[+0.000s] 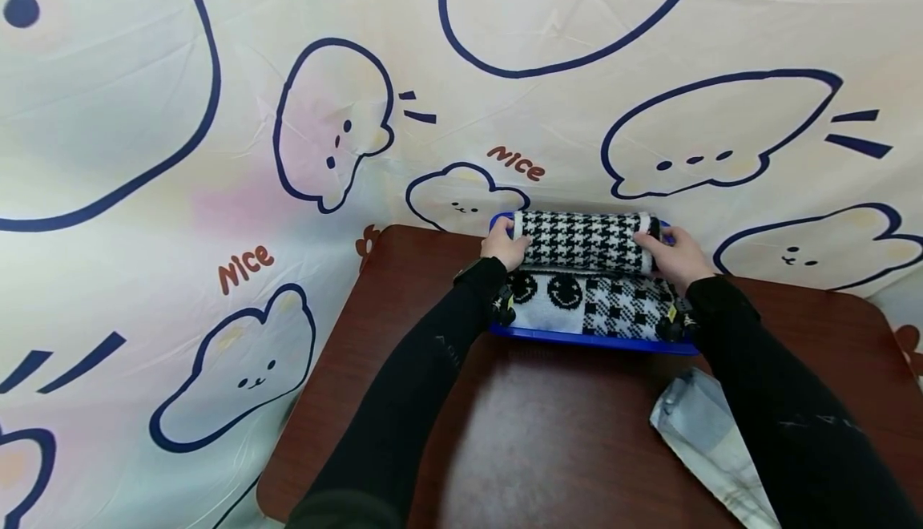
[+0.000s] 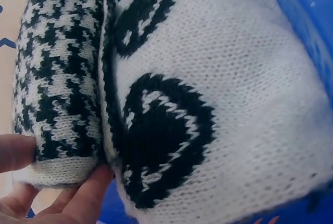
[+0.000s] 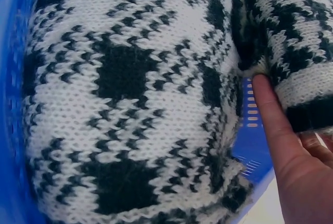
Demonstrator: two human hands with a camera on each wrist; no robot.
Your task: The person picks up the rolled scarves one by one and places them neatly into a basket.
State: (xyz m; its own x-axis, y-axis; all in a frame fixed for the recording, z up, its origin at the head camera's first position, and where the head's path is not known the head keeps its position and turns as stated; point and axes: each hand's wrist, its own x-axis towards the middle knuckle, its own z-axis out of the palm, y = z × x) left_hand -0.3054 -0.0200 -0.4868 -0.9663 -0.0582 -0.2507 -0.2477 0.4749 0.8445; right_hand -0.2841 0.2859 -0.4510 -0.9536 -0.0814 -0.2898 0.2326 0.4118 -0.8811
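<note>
A folded black-and-white houndstooth knit scarf [image 1: 584, 242] stands at the back of a blue plastic basket [image 1: 598, 341]. My left hand [image 1: 507, 244] grips its left end, thumb on one side and fingers on the other, over the white border. At the opposite end my right hand [image 1: 676, 255] holds it, with the thumb [image 3: 270, 115] lying along the near side. In front lies a second folded knit, with a white part bearing black round faces [image 2: 164, 138] and a large-check part [image 3: 127, 73]; it fills the front of the basket.
The basket sits on a brown table [image 1: 548, 433] near its back edge. A crumpled pale plastic bag [image 1: 703, 425] lies on the table by my right forearm. Behind the table hangs a cartoon-printed cloth [image 1: 461, 112].
</note>
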